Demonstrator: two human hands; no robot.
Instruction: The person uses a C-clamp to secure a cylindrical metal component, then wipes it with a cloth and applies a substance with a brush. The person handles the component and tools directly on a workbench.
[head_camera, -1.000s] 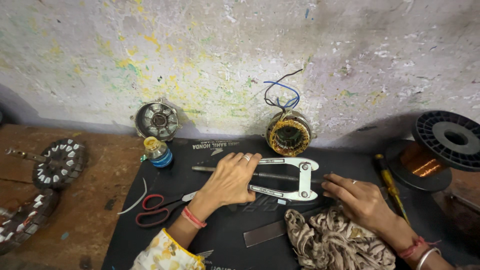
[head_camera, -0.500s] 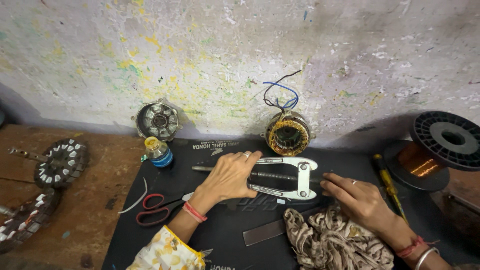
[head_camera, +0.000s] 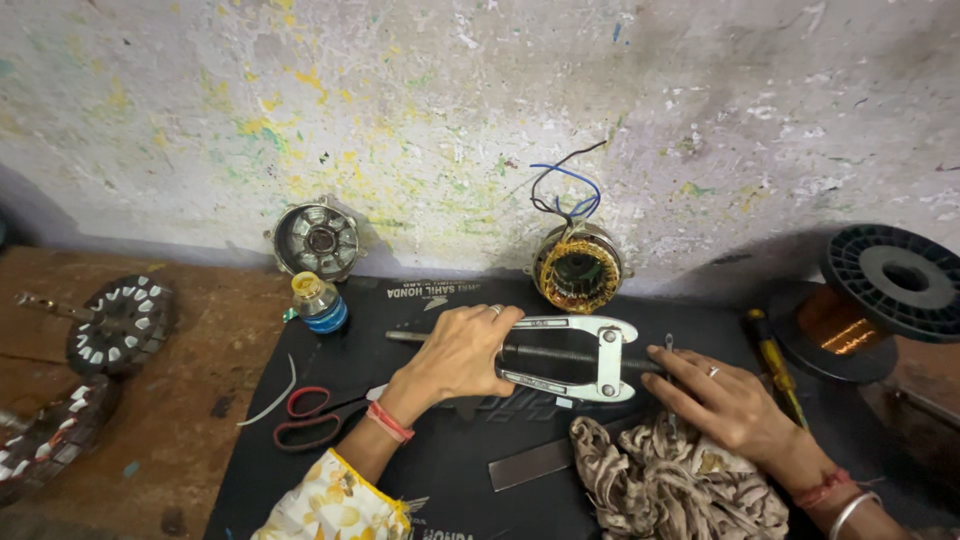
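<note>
**At the bench: both hands on a metal winding frame**

Against a paint-flecked wall, seen from my head camera, the left hand lies curled over the near end of a flat metal frame with a dark rod running through it, flat on the black mat. The grip looks closed on the frame's left end. The right hand rests with fingers spread and open, fingertips touching the rod's right end, clamping nothing. I judge the step in hand to be steadying and lining up the frame on its rod; the next move would call for a firm hold at both ends so the rod does not slip. Just behind stands a copper-wound stator with loose wires. Red-handled scissors lie left, a patterned cloth right, a copper wire spool at the far right.
</note>
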